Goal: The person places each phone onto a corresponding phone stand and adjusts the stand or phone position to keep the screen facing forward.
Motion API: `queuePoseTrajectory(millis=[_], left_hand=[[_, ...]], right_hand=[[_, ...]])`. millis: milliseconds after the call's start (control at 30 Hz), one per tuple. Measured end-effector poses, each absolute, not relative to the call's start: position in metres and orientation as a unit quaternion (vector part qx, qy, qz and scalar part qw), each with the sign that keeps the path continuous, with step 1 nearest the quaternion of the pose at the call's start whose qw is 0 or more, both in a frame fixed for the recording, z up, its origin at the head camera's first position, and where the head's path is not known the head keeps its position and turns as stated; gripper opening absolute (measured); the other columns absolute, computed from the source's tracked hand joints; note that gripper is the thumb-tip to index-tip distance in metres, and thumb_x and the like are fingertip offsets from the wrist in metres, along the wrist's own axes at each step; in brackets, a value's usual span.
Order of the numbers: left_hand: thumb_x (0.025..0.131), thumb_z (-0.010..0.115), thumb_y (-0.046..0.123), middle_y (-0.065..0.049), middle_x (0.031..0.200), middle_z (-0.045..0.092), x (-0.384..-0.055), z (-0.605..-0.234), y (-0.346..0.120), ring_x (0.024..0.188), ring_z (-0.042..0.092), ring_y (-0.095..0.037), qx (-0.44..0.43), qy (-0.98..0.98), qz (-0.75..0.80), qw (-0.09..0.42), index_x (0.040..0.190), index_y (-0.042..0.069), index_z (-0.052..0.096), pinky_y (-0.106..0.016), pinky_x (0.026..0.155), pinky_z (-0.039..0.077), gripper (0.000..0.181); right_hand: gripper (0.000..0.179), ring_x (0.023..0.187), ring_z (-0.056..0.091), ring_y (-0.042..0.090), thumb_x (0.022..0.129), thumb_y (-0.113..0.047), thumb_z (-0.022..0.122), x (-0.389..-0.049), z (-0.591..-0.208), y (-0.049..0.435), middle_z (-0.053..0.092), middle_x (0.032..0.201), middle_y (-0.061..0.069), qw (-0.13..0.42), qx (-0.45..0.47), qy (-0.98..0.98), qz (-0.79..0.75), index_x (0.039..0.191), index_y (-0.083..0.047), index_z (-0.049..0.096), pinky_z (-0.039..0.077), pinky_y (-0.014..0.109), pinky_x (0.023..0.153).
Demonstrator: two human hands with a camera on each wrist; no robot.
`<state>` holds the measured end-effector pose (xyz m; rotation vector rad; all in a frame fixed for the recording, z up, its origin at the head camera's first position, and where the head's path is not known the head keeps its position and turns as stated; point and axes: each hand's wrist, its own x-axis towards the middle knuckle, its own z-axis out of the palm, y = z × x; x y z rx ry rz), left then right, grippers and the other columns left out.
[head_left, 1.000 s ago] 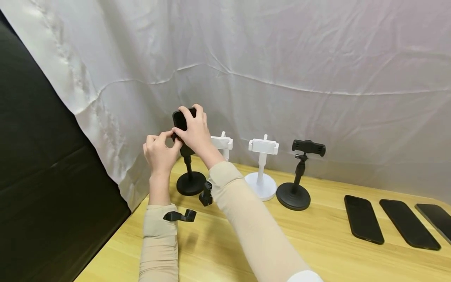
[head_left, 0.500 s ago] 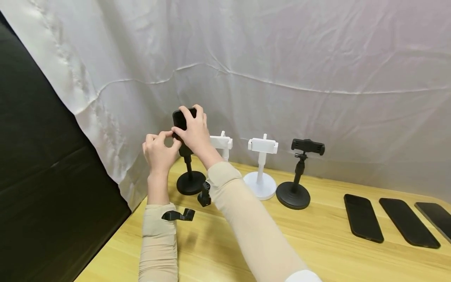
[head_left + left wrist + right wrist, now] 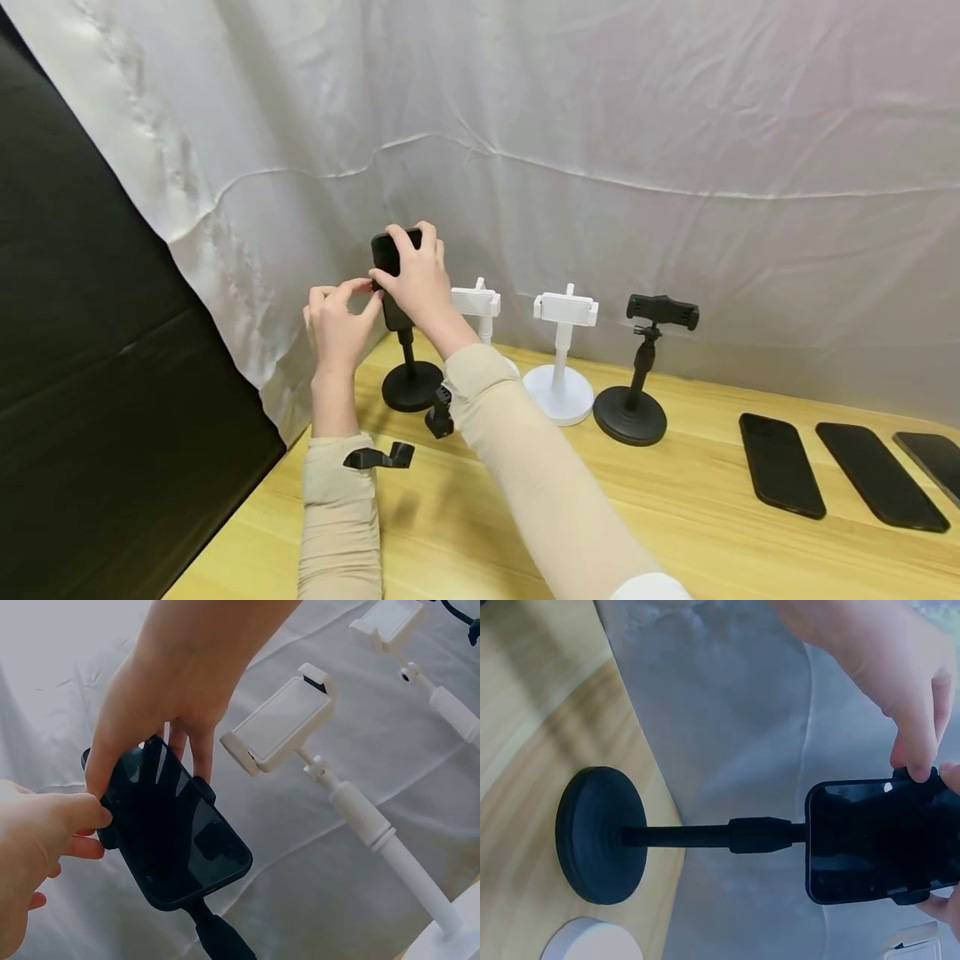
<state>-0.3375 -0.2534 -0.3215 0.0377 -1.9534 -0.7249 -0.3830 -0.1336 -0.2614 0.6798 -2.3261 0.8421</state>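
Barely a shift since earlier: four stands, four phones. Right hand clamps the leftmost phone by its sides; left hand pinches its holder.

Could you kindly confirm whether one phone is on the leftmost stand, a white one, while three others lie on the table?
Not quite: the leftmost stand is black, not white, as the head view shows. One phone is indeed on it, while three other phones lie on the table.

A creased pale-grey curtain lines the far side of the wood-grain tabletop, black fabric at left.
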Motion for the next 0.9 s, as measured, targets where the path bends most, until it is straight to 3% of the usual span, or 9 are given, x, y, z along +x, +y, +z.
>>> queuePoseTrajectory(millis=[333,900], left_hand=[[0.084,0.076,0.026,-0.009,0.097,0.076,-0.3407,-0.3214,-0.2565,0.091,0.052,-0.032,-0.013,-0.806,-0.289,0.516,0.106,0.007,0.074,-0.05,0.087,0.036,0.029],[0.083,0.076,0.021,-0.013,0.092,0.075,-0.3405,-0.3224,-0.2485,0.09,0.051,-0.033,-0.008,-0.791,-0.305,0.53,0.102,0.003,0.075,-0.051,0.088,0.036,0.026]], right_hand=[[0.062,0.119,0.045,0.03,0.086,-0.045,0.071,-0.3808,-0.2558,-0.1343,0.032,0.145,0.012,0.288,0.256,-0.873,0.298,0.14,-0.027,0.045,0.058,0.038,0.073],[0.062,0.122,0.044,0.03,0.087,-0.043,0.07,-0.3778,-0.2532,-0.134,0.031,0.146,0.013,0.273,0.243,-0.885,0.287,0.142,-0.027,0.045,0.058,0.038,0.075]])
